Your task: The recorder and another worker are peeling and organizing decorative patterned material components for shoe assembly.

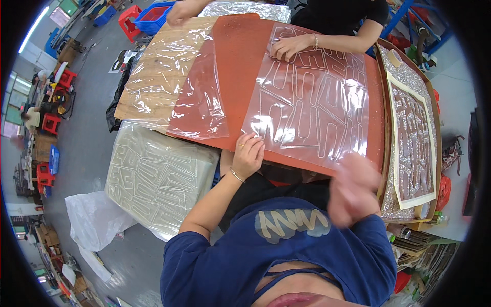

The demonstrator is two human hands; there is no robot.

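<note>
A clear plastic sheet point(294, 115) with raised, elongated outlines lies on the reddish-brown table surface point(232, 61). At its near left corner, my left hand point(248, 155) has its fingers closed on the edge. My right hand point(354, 189) is smeared by motion near the sheet's near right corner, in front of my body; its fingers cannot be made out. Across the table, a co-worker's hand point(292, 47) rests on the far part of the same sheet. Another transparent film point(197, 102) covers the table's left part, over a wood-patterned area.
Beside the table at left stands a thick stack of similar outlined sheets point(153, 179), near a white plastic bag point(97, 220). On the right, a pale-bordered patterned panel point(389, 148) lies on a glittery surface. Blue and red trays point(153, 18) and a red stool point(129, 24) stand far left.
</note>
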